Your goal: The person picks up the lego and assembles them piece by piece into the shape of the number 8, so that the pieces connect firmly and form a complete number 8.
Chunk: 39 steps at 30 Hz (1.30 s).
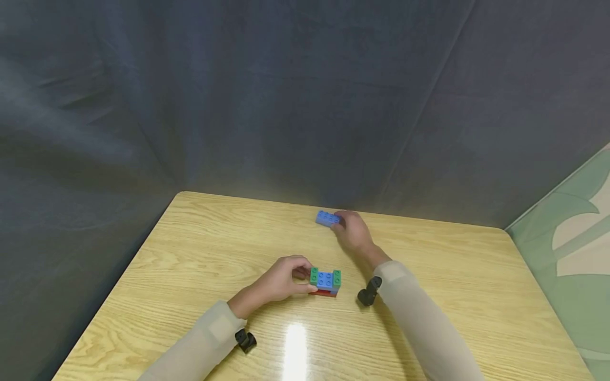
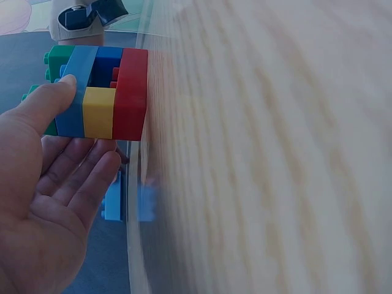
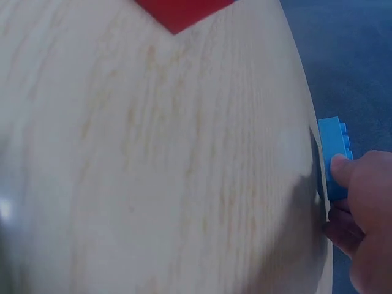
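In the head view, my left hand (image 1: 286,278) is at the left side of a small stack of toy building bricks (image 1: 325,279). Its thumb (image 2: 58,98) lies against a blue brick of that stack, and the other fingers curl round the far side. The left wrist view shows the layers: a red brick (image 2: 130,95) on the table, yellow (image 2: 99,113) and dark blue above it, then a lighter blue one and two green ones (image 2: 59,61) on top. Near the table's far edge, my right hand (image 1: 353,231) pinches the right end of a separate blue brick (image 1: 326,218), studs up.
The wooden table (image 1: 214,238) ends just behind the separate blue brick, with a dark grey curtain (image 1: 305,106) beyond. A green and cream patterned surface (image 1: 572,254) borders the right side. Black wrist cameras (image 1: 367,296) sit on both sleeves.
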Each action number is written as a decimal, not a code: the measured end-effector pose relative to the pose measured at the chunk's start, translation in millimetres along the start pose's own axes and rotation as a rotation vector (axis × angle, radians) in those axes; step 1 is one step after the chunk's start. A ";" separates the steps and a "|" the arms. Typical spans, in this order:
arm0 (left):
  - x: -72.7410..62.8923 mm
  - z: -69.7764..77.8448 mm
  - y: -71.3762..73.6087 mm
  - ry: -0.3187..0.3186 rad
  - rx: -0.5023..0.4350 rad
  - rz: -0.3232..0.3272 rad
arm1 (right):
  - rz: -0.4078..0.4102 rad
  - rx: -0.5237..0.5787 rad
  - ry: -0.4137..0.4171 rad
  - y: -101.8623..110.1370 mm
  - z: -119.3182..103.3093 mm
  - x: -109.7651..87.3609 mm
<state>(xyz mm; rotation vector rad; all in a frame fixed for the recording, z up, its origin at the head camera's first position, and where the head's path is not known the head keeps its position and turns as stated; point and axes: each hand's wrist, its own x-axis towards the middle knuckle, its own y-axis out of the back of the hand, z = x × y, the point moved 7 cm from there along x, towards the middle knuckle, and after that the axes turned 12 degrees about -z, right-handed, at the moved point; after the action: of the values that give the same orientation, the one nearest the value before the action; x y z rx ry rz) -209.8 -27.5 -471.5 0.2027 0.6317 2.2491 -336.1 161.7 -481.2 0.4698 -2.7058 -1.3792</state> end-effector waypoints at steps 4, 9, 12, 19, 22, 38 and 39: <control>0.1 -0.6 0.0 0.004 0.000 -0.002 | 0.000 0.028 0.006 2.2 -1.9 -2.1; 0.4 -1.2 0.5 0.007 -0.010 0.005 | 0.007 0.031 0.037 8.2 -5.4 -5.4; 0.2 -1.4 0.5 0.012 -0.008 0.004 | 0.012 0.009 0.056 12.1 -6.0 -6.2; 0.0 -1.1 -0.3 0.011 0.004 -0.003 | 0.015 -0.021 0.066 20.2 -7.2 -10.6; 0.2 -0.4 -0.4 0.006 0.001 -0.003 | 0.023 -0.014 0.077 23.1 -11.0 -14.8; 0.8 -3.3 0.7 0.017 -0.025 -0.003 | 0.032 -0.022 0.168 25.3 -23.0 -34.4; 0.8 -3.2 0.8 0.016 -0.026 -0.002 | 0.034 -0.026 0.172 25.8 -23.7 -35.7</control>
<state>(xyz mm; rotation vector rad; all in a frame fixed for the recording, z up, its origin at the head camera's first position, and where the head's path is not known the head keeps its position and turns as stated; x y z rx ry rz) -212.0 -28.6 -473.9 0.1711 0.6109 2.2573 -303.7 168.1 -443.8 0.5128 -2.5441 -1.2997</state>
